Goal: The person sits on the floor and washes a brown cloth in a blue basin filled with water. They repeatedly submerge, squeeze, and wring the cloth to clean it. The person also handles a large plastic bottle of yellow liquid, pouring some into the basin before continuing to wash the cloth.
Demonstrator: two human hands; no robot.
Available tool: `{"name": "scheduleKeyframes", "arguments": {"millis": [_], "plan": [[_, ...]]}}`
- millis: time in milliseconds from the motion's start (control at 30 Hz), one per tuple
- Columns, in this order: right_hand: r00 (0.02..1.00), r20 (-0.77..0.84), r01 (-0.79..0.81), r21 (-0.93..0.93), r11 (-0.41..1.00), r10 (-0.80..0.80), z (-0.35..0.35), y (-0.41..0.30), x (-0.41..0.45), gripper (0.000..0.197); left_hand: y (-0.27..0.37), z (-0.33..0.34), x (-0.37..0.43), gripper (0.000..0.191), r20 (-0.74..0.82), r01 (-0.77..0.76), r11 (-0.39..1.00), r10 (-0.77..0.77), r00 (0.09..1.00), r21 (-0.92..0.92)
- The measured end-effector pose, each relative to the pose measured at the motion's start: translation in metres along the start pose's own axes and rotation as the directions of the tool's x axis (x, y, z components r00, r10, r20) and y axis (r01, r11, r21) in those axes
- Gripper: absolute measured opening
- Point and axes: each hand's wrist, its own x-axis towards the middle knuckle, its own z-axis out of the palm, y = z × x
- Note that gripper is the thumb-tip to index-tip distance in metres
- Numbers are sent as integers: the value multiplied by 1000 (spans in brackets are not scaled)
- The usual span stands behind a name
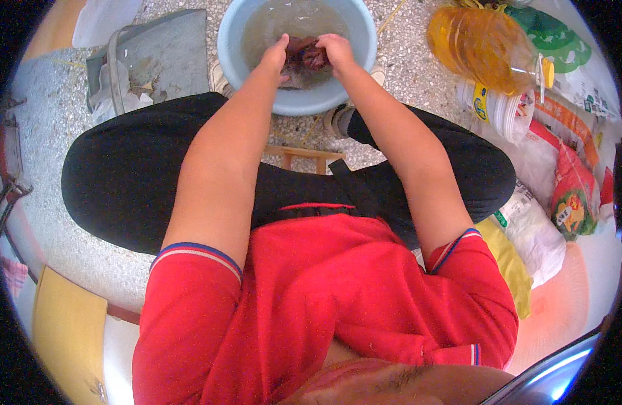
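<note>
A light blue plastic basin (231, 55) with murky water (300, 17) stands on the floor in front of me. Both of my hands reach down inside it, one at either side of a dark reddish-brown soft bundle (313, 56). My left hand (276, 56) is against the bundle's left edge, thumb uppermost, with most of its fingers hidden. On the other side, my right hand (337, 50) grips the bundle with bent fingers. The bundle looks wet and folded, and its lower part goes into the water. Whether it is cloth cannot be made out.
A grey dustpan (181, 55) with debris lies left of the basin. To the right are a large bottle of yellow liquid (475, 48), stacked white plastic tubs (498, 111) and several plastic bags (536, 233). Part of a wooden stool (306, 152) shows between my legs.
</note>
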Motion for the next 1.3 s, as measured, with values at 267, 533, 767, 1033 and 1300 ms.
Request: {"name": "scheduleKeyframes", "arguments": {"millis": [267,533,767,1033,1300], "plan": [[846,533,-330,482,811,28,15,-72,-29,41,21,16,7,51,283,-31,901,168,944,-432],[860,507,-400,592,700,62,11,-70,-32,48,48,13,-9,34,295,23,854,155,943,-521],[972,225,-216,765,607,63,-6,-62,-16,46,42,53,-22,22,37,-687,718,694,719,-110],[946,322,-194,672,715,-46,-5,-48,-11,41,-2,78,-52,32,56,-754,14,996,67,656],[963,263,-222,666,712,54,23,-52,-34,42,7,53,-45,31,70,-756,89,982,176,649]]}}
